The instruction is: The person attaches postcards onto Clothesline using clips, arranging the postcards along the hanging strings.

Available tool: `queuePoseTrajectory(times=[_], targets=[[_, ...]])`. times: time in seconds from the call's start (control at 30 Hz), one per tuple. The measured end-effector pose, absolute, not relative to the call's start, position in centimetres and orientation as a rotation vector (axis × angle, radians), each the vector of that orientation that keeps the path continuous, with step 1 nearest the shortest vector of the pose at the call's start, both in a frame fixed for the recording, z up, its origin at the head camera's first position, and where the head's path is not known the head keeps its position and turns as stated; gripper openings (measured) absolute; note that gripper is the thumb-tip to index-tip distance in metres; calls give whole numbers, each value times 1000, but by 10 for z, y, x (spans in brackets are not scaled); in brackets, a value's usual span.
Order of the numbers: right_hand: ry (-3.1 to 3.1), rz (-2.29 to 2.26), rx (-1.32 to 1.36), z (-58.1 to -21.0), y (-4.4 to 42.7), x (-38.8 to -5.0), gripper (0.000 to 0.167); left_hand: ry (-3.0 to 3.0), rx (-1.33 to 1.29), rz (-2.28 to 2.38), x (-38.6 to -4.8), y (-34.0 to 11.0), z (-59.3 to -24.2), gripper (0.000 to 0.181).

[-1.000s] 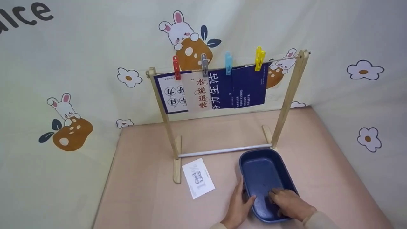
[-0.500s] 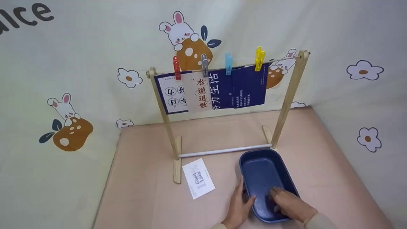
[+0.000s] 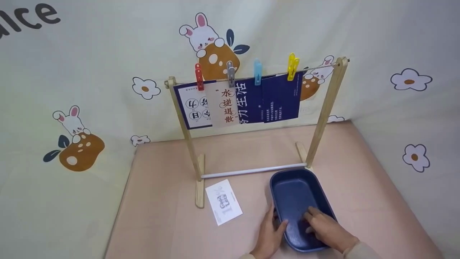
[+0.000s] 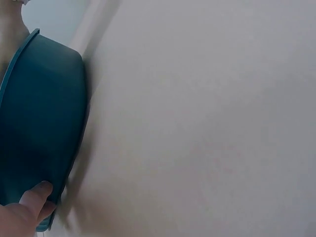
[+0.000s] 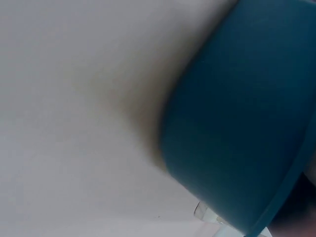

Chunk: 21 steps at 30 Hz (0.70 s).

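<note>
A dark blue rectangular tray [image 3: 294, 187] rests on the table. My left hand [image 3: 267, 232] holds its left side, thumb at the rim and fingers along the outer wall. In the left wrist view, fingers [image 4: 37, 197] touch the tray's outer wall [image 4: 39, 108]. My right hand [image 3: 329, 228] reaches over the near right rim into the tray, its fingers bent toward the thumb. Whether something small lies between them is hidden. The right wrist view shows mostly the tray's outer wall [image 5: 237, 108].
A wooden rack [image 3: 329, 108] stands behind the tray. Cards hang from its cord under a red clothespin [image 3: 199, 77], a grey one [image 3: 230, 73], a light blue one [image 3: 257, 72] and a yellow one [image 3: 293, 66]. A white "Good Luck" card [image 3: 223, 202] lies left of the tray.
My right fingers and thumb have shifted slightly inside the tray. The left hand, the tray, the loose card and the hanging cards stay in place.
</note>
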State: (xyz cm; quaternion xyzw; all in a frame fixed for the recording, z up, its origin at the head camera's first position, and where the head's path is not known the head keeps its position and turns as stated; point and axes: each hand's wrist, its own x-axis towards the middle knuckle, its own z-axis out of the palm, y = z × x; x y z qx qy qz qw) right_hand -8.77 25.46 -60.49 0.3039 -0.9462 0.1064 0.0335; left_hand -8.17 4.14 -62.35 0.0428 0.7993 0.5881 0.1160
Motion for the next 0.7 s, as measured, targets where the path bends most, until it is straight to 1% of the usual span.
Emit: queuePoseTrajectory(times=[0.33, 0.7], targets=[[-2833, 430, 869, -588, 240, -91, 23, 2200, 148, 1804, -89, 30, -617, 64], [-2722, 616, 798, -557, 212, -97, 27, 2320, 80, 1799, -97, -1, -617, 55]])
